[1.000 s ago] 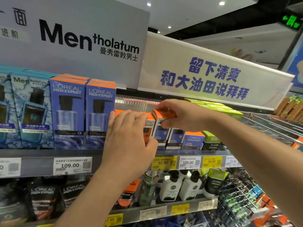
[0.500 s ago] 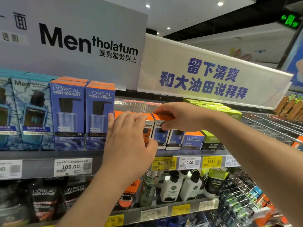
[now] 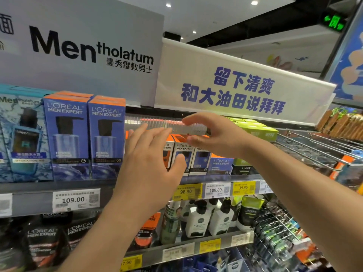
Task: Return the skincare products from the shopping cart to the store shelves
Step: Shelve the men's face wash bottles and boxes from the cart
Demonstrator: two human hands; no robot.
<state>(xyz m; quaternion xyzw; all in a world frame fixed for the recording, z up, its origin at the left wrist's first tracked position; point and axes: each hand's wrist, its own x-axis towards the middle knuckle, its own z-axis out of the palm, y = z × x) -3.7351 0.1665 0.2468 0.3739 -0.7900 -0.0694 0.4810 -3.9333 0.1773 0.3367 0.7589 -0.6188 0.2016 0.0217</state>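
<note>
Small orange-topped L'Oreal Men Expert boxes stand in a row on the upper shelf, between tall blue L'Oreal boxes and green boxes. My left hand hovers in front of the orange boxes with fingers spread and straight, holding nothing. My right hand is raised just above the box row, fingers and thumb apart, nothing between them. The left hand hides part of the row. No shopping cart is in view.
Price tags line the shelf edge. Below stand dark L'Oreal tubes, white pump bottles and a green tube. Wire racks jut out at right. Brand signs hang overhead.
My right hand has let go of the orange-topped box and lifted off it with fingers apart. My left hand has come off the boxes and spread its fingers.
</note>
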